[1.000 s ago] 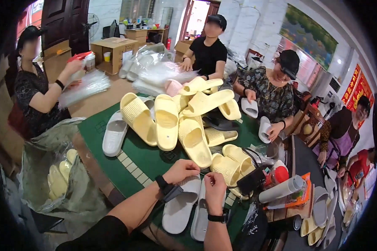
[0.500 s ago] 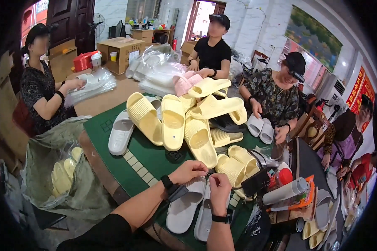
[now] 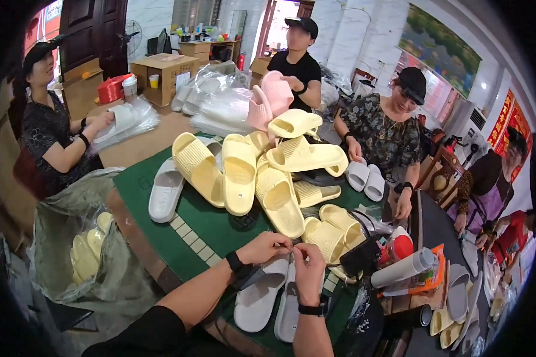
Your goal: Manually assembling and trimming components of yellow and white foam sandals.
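My left hand and my right hand meet, fingertips pinched, above a pair of grey slippers. What they pinch is too small to make out. The left grey slipper and the right grey slipper lie side by side on the green table mat, toes away from me. My hands partly cover their far ends. Just beyond my fingers a pile of yellow slippers rises, and a yellow pair sits to the right of it.
A single grey slipper lies at the mat's left. A sack with bagged yellow slippers stands at lower left. On the right are a grey roll and a red-lidded jar. Several co-workers surround the table; one handles pink slippers.
My hands stay pinched together over the grey slippers, with only slight movement. Across the table, a co-worker has raised the pink slippers. The co-worker at right has lowered a hand.
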`<state>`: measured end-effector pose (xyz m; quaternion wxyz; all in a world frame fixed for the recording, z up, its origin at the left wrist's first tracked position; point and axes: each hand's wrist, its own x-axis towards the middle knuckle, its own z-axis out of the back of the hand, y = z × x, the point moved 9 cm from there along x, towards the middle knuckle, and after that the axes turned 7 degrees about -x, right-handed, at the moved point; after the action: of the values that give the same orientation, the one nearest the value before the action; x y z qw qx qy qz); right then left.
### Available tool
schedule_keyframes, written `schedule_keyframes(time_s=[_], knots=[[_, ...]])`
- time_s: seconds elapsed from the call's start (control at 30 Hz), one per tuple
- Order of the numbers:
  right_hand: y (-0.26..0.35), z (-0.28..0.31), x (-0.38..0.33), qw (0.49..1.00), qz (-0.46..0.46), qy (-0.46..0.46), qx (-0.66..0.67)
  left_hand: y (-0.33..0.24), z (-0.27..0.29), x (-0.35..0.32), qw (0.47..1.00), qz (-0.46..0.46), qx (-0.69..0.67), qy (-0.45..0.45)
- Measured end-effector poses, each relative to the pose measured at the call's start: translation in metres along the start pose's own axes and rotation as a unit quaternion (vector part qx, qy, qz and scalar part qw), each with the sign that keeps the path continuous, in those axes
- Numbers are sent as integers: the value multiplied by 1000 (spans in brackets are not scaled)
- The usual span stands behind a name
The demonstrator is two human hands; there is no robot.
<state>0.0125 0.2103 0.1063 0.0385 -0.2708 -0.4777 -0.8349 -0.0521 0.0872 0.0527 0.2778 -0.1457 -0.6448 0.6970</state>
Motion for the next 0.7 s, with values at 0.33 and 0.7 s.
schedule_keyframes(time_s=[0.33,0.7], knots=[[14,-9,3,994,74,35,-76,2,7,-2,999,-5,-34,-17],[4,-13,1,995,43,48,-79,3,1,0,1000,-16,-8,13]])
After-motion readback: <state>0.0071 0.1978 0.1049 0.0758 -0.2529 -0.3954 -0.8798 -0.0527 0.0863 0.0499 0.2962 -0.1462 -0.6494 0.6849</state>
